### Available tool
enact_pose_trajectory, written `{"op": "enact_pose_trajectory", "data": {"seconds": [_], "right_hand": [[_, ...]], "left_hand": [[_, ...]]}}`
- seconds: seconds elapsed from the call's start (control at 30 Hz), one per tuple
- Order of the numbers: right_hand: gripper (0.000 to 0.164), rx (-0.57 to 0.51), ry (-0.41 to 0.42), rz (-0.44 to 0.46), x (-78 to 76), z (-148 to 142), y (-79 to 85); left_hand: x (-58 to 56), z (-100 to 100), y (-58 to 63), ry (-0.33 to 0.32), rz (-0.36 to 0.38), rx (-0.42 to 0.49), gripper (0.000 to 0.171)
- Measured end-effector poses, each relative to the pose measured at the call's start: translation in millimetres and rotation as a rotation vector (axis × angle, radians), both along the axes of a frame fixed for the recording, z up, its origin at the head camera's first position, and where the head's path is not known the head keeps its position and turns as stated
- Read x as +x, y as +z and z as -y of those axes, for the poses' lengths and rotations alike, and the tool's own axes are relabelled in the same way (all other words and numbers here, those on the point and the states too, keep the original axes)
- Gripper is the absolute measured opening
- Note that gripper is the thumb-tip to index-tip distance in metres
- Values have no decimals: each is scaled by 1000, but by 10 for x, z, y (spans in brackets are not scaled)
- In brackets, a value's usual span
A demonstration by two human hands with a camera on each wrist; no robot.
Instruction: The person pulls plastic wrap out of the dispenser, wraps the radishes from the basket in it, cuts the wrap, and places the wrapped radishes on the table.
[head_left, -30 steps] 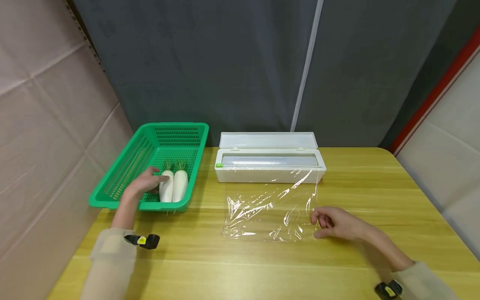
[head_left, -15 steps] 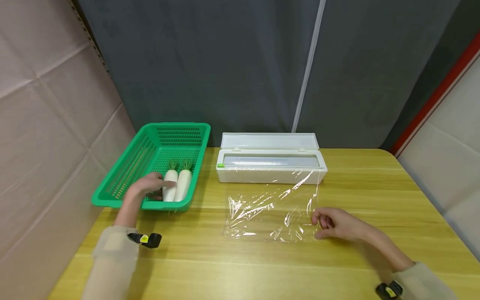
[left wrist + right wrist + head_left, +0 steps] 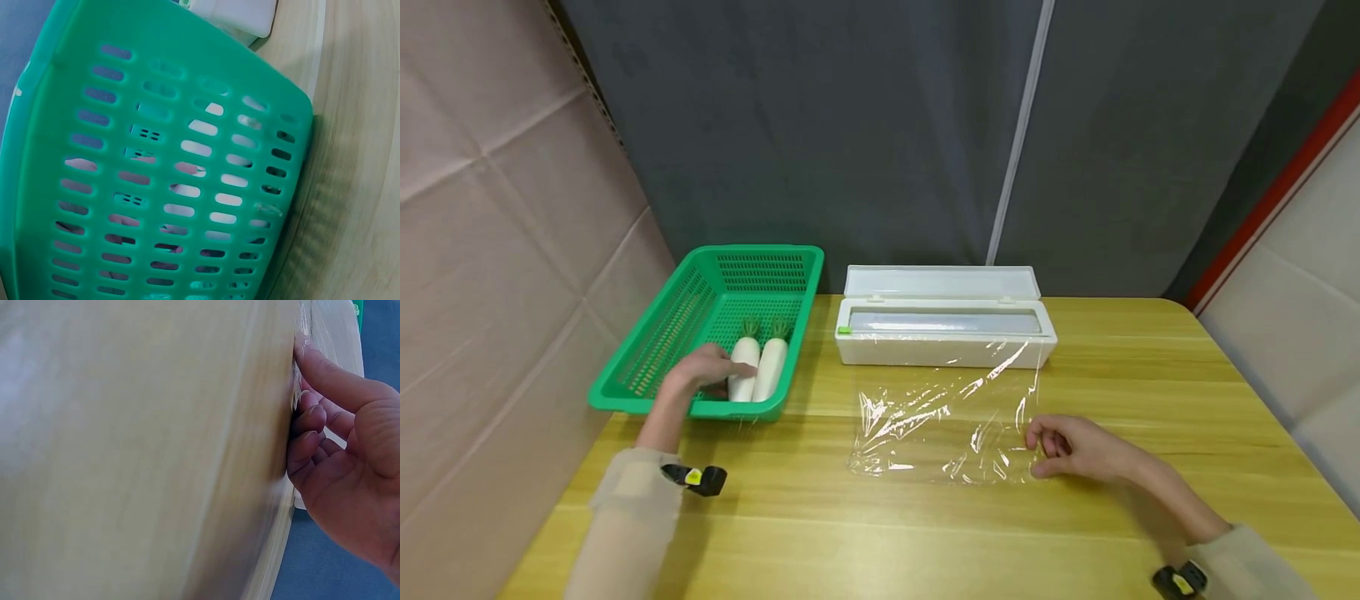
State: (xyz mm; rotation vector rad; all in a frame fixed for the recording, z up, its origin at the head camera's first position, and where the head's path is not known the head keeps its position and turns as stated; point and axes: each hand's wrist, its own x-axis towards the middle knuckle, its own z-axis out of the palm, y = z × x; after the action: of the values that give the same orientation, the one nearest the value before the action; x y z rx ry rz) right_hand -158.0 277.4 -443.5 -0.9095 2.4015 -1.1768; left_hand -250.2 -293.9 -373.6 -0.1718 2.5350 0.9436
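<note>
Two white radishes with short green tops lie side by side in the green basket (image 3: 808, 287), at its front right. My left hand (image 3: 703, 367) reaches over the basket's front rim and holds the left radish (image 3: 745, 354), a finger across its top; the right radish (image 3: 771, 371) lies against it. Some fingers are hidden by the hand and the basket wall. A sheet of clear plastic wrap (image 3: 925, 417) stretches forward from a white dispenser box (image 3: 936, 352). At the sheet's right edge, my right hand (image 3: 1078, 448) holds the film near its front corner with curled fingers.
The dispenser's lid (image 3: 940, 282) stands up behind the roll (image 3: 943, 322), and a green slider (image 3: 844, 331) sits at the left end of its front edge. A dark curtain (image 3: 820, 125) closes off the back of the wooden table (image 3: 880, 542). A pale wall stands left.
The left hand has shifted slightly right, and the radishes now lean a little to the right. The head view has drifted slightly. My right hand and the wrap stay put.
</note>
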Motion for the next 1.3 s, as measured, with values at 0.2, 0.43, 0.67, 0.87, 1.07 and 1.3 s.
{"op": "enact_pose_trajectory", "data": {"seconds": [0.2, 0.43, 0.67, 0.87, 1.07, 1.3], "right_hand": [[27, 11, -1, 1, -8, -4, 9], [26, 8, 6, -16, -18, 3, 0], [26, 7, 2, 0, -7, 10, 12], [27, 12, -3, 6, -9, 6, 14], [27, 11, -5, 17, -18, 2, -1], [28, 16, -7, 23, -19, 6, -3]], "left_hand": [[-8, -20, 3, 34, -23, 21, 32], [36, -20, -13, 101, -104, 85, 59], [73, -40, -12, 127, -239, 163, 67], [58, -59, 21, 121, -328, 252, 72], [61, -55, 57, 96, -400, 307, 73], [93, -78, 97, 92, -447, 365, 73]]}}
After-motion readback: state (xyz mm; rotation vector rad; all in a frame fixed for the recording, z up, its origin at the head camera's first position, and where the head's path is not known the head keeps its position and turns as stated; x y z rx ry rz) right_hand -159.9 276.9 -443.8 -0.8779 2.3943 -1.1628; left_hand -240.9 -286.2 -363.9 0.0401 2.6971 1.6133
